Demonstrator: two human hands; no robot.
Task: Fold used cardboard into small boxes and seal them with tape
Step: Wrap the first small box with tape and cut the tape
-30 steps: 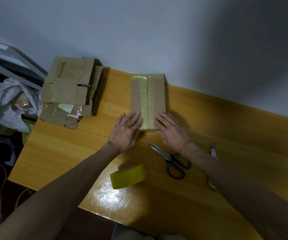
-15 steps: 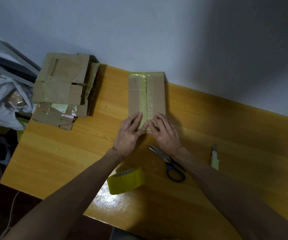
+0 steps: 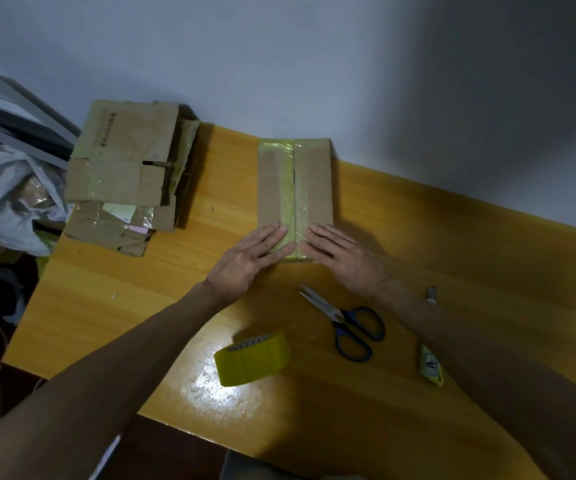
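While both hands lie flat on it, the cardboard box sits closed at 12 o'clock on the tabletop, its far end close to the wall. A strip of yellow tape covers its centre seam, so nothing of its inside shows. The box's long axis runs from 6 to 12 o'clock, one short end pointing at the person, the other at the wall.

The left hand has its grip spread wide, fingers straight and pressed on the near left corner of the box. The right hand does the same on the near right corner; neither closes round anything.

At 10 o'clock a stack of flattened cardboard overhangs the tabletop's edge. Beyond it, at 9 o'clock, a white plastic bag holds something brown and glossy that is hard to make out.

A roll of yellow tape stands at 6 o'clock of the box. Blue-handled scissors lie at 5 o'clock, blades toward the box. A utility knife lies at 4 o'clock, its middle hidden under the right forearm. The fingers cover the box's near corners.
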